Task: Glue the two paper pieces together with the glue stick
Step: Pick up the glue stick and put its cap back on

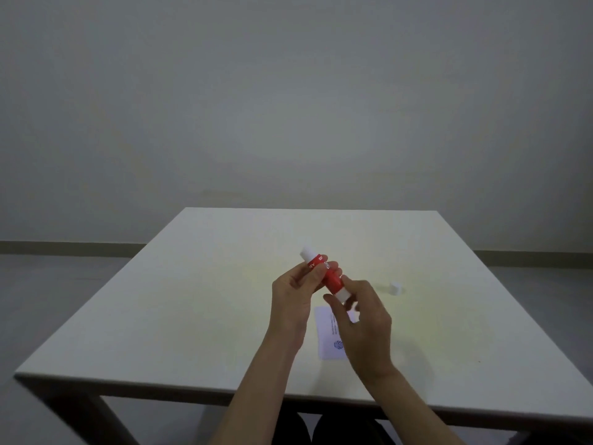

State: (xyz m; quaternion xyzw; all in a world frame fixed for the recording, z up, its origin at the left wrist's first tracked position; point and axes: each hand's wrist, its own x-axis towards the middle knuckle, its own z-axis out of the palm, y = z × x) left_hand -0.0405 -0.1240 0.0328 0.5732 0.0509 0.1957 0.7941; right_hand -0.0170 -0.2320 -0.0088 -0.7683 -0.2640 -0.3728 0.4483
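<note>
A red glue stick (pixel 330 277) with white ends is held tilted above the table, its white tip pointing up and away from me. My left hand (pixel 296 290) grips the red barrel. My right hand (pixel 362 319) pinches the white base end with thumb and fingers. The white cap (pixel 395 288) lies on the table to the right of my hands. A white paper piece (pixel 330 337) with small print and a blue round logo lies on the table under my right hand, which hides part of it. I cannot tell a second paper piece apart.
The white square table (pixel 192 316) stands before a plain grey wall. Its near edge runs across the bottom of the view, with dark legs below it. Grey floor shows on both sides.
</note>
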